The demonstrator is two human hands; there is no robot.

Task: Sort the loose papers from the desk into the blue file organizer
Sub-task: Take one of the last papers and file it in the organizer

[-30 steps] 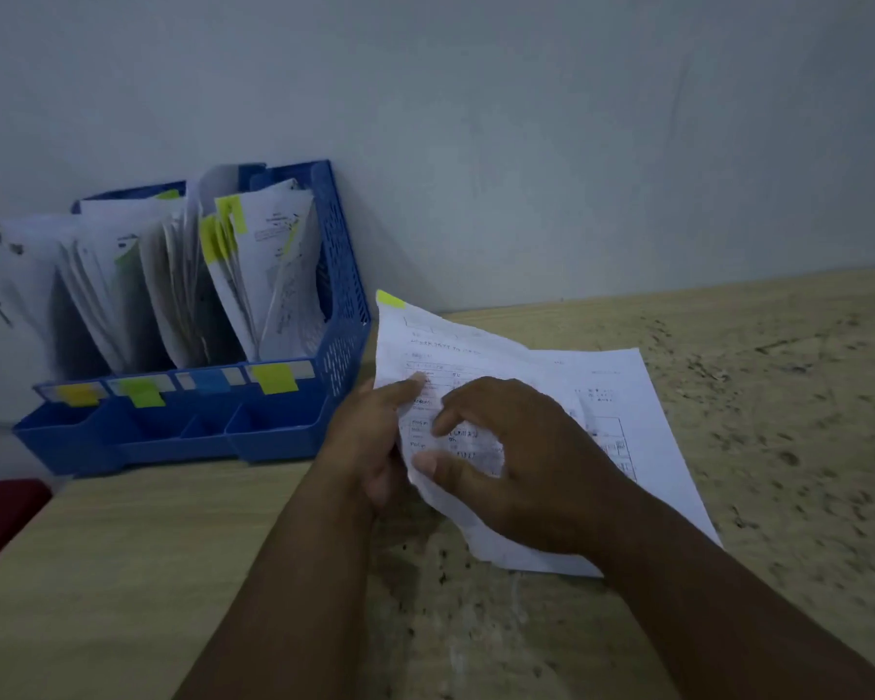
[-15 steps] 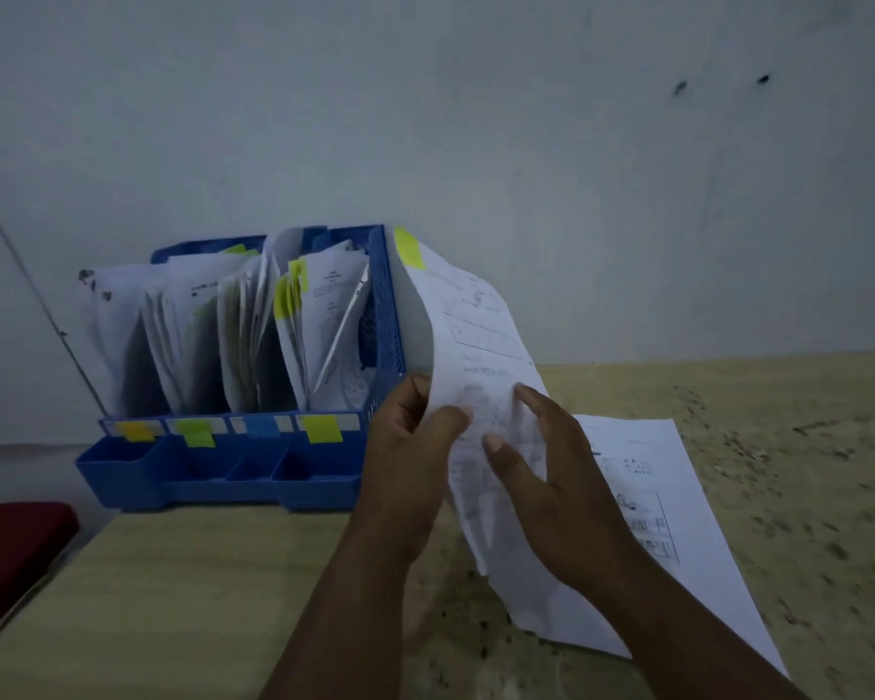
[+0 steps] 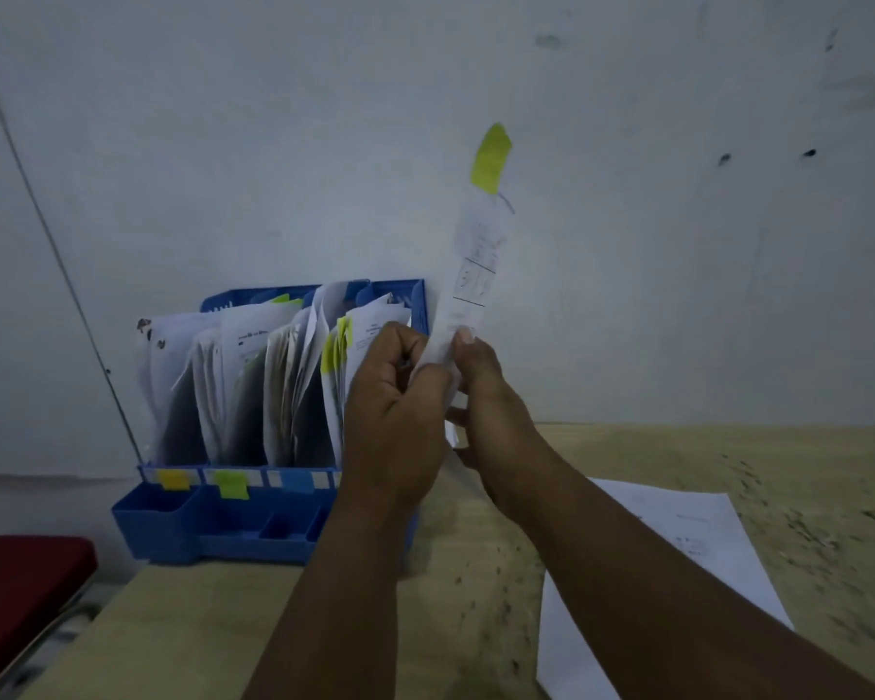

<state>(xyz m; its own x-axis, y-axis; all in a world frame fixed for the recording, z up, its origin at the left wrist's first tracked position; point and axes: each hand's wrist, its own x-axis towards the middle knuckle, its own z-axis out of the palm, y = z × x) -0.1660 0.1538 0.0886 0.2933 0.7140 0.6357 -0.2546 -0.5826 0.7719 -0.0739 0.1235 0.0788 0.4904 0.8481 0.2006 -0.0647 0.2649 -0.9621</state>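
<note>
A printed white sheet (image 3: 473, 265) with a yellow-green sticky tab at its top stands nearly upright and edge-on in the air, just right of the blue file organizer (image 3: 223, 522). My left hand (image 3: 397, 401) grips its lower left part with curled fingers. My right hand (image 3: 486, 396) pinches it from the right, thumb tip on the paper. The organizer stands against the wall at the desk's left end, its slots packed with papers, and coloured tabs are stuck along its front rail. Another loose sheet (image 3: 688, 538) lies flat on the desk under my right forearm.
The beige speckled desk (image 3: 804, 477) runs right along the grey wall. A dark red seat (image 3: 21, 593) sits below the desk's left edge. A thin cable (image 3: 46, 229) slants down the wall behind the organizer.
Both hands have lifted the tabbed sheet off the desk from flat to nearly upright, and it has turned edge-on beside the organizer. One sheet stays on the desk.
</note>
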